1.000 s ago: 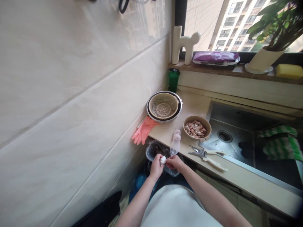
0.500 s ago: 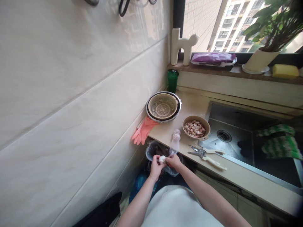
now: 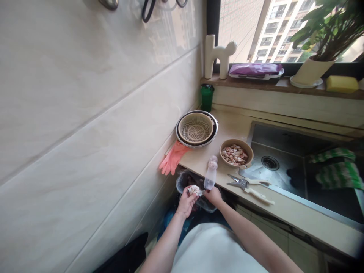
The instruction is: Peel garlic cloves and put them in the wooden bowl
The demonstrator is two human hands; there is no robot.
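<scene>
My left hand (image 3: 185,204) holds a garlic bulb (image 3: 195,190) in its fingers, its cloves partly loosened and whitish skin showing. Close beside the bulb's right side, my right hand (image 3: 213,196) has its fingertips pinched together; what they hold, if anything, is too small to make out. Both hands are over a lined trash bin (image 3: 182,182) below the counter edge. A mesh bag (image 3: 211,176) with garlic bulbs in it lies on the counter, its end hanging over the edge. A tan bowl (image 3: 250,161) of garlic cloves (image 3: 234,154) stands to its right.
Kitchen shears (image 3: 243,183) lie spread apart beside the sink (image 3: 270,151). A tan colander (image 3: 196,127) sits in a metal-rimmed bowl by the wall, with pink rubber gloves (image 3: 173,157) hanging over the edge below. A green container (image 3: 207,98) stands in the corner; a green-striped cloth (image 3: 337,172) drapes over the sink.
My fingers have parted from around the bulb: the right hand has shifted slightly right, and the garlic now looks more spread in my left hand.
</scene>
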